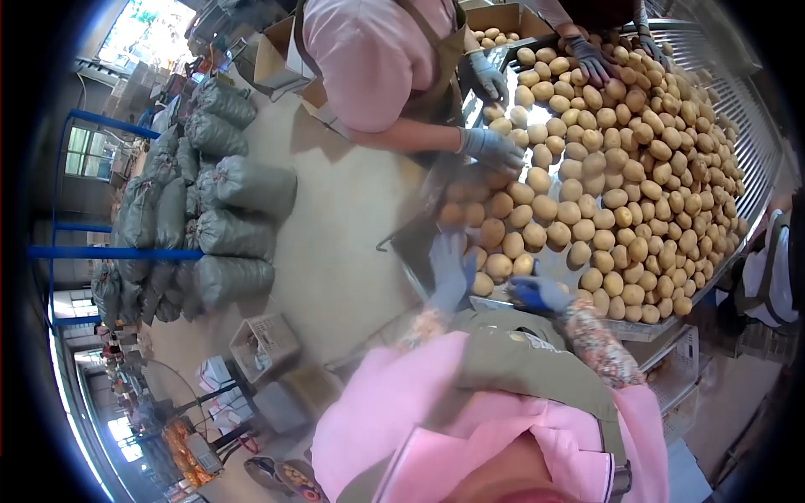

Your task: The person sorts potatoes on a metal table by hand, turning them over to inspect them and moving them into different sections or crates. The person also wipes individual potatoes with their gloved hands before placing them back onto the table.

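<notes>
Many tan, egg-shaped potatoes [584,230] lie spread over a shiny metal sorting table [557,258]. My left hand [450,267], in a pale grey-blue glove, is at the table's near left edge beside several potatoes. Its fingers point away from me and look stretched out, slightly blurred. At the near edge, my right hand [541,293] wears a similar glove with a darker blue palm. Its fingers are apart and point left, just below a potato [523,265]; no potato shows in its grasp.
Across the left corner, a co-worker in pink [360,63] has gloved hands [493,151] at the potatoes. Another person's gloved hand [592,63] touches the pile at the back. Stuffed green sacks [247,184], a plastic crate [264,346] and cardboard boxes [279,54] stand left.
</notes>
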`<state>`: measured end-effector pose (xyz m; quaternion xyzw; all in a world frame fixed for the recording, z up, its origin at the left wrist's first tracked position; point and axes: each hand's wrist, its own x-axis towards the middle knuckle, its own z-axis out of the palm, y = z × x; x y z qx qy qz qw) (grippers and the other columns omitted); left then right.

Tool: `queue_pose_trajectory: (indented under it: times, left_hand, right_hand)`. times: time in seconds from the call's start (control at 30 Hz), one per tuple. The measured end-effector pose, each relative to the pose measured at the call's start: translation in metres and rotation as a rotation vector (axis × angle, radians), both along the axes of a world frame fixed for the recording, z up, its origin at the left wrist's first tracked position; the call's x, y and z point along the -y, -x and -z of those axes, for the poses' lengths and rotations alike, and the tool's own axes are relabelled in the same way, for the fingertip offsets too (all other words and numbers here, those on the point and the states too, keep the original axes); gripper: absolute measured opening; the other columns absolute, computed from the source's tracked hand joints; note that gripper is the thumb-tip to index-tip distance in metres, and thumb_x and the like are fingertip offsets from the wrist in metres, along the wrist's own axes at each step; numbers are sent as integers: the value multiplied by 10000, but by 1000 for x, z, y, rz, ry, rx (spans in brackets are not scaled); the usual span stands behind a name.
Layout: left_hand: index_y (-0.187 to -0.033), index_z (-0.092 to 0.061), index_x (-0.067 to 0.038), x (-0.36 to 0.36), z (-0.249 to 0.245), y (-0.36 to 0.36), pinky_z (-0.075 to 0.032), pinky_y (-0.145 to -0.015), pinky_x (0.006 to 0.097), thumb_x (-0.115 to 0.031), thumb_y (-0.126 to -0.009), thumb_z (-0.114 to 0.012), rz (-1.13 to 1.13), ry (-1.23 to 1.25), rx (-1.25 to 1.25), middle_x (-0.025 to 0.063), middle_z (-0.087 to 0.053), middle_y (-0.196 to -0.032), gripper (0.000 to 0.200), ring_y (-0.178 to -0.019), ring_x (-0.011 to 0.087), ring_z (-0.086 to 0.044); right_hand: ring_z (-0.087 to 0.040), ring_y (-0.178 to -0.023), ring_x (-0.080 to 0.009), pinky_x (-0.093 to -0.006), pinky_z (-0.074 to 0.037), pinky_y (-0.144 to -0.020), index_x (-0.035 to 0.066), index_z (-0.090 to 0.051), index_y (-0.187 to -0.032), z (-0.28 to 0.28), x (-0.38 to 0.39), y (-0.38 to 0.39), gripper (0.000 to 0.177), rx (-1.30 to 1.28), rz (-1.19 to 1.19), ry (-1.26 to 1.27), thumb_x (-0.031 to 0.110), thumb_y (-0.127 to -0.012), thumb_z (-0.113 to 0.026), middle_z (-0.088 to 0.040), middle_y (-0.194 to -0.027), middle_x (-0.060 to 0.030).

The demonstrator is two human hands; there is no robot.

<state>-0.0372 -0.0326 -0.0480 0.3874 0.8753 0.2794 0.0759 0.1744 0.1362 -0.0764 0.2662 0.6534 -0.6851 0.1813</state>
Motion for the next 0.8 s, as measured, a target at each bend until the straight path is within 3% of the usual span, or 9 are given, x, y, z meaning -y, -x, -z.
queue_pose_trajectory:
  times: [0.03,0.13,0.2,0.33,0.43,0.57,0.6,0.7,0.8]
  left_hand:
    - [-1313,-475,-60,-25,20,1,-343,-1003,538,-323,-846,-603,-84,-60,-132,225,-460,-1307,551,-1214,439,-413]
    - [-1338,-468,-87,-84,13,14,-343,-1011,541,-370,-859,-583,51,0,94,220,-403,-1401,568,-1287,415,-373]
    - [-1359,-455,-100,-87,15,8,-338,-1015,548,-380,-863,-579,93,-31,275,220,-376,-1435,583,-1314,407,-355]
    - [-1426,-407,-161,-38,21,-7,-228,-1083,587,-436,-889,-530,284,176,-105,190,-348,-1473,617,-1344,396,-326]
    - [-1435,-387,-134,2,28,-17,-231,-1076,585,-426,-883,-550,265,176,-178,193,-337,-1473,645,-1345,402,-312]
    - [-1435,-384,-107,29,27,-30,-232,-1068,576,-429,-889,-547,60,131,-147,199,-358,-1452,654,-1313,423,-330]
    - [-1399,-430,-94,27,28,-30,-246,-1050,582,-423,-888,-549,39,117,-197,213,-369,-1432,619,-1291,439,-338]
    - [-1360,-468,-83,-9,-7,-27,-265,-1068,540,-271,-892,-548,-11,-40,-100,219,-401,-1412,511,-1305,408,-361]
    - [-1235,-567,-102,-57,-130,-11,-349,-1007,470,-127,-813,-583,505,-399,271,116,-531,-1252,423,-1158,320,-495]
  right_hand:
    - [-567,-1147,-257,-339,-414,-996,99,-551,-1309,-70,26,37,434,72,-225,-395,341,-948,-544,-635,-1193,-147]
    - [-569,-1145,-251,-350,-418,-992,104,-540,-1319,-46,39,47,429,53,-168,-325,316,-946,-548,-634,-1197,-140]
    - [-582,-1119,-258,-362,-440,-965,94,-537,-1319,-62,20,38,421,-282,-234,-547,269,-937,-554,-645,-1172,-126]
    - [-639,-1013,-317,-391,-487,-881,153,-612,-1230,-98,-24,19,371,14,89,-277,332,-906,-586,-670,-1093,-129]
    - [-642,-984,-296,-379,-508,-852,109,-643,-1182,-56,-54,-25,314,-62,163,-1113,138,-881,-557,-651,-1142,-149]
    - [-443,-1289,-366,-470,-314,-1089,151,-630,-1235,-44,-20,-40,370,42,-114,-1101,208,-870,-613,-541,-1337,-165]
    - [-517,-1183,-348,-445,-394,-1006,170,-586,-1280,-26,0,-31,449,-24,126,-531,220,-837,-643,-542,-1327,-131]
    - [-546,-1125,-328,-421,-431,-977,182,-547,-1317,-37,52,27,520,-288,-176,-684,222,-812,-664,-551,-1284,-114]
    - [-504,-1189,-340,-427,-397,-1013,174,-559,-1305,-40,45,55,482,-319,-263,-625,235,-835,-647,-520,-1325,-147]
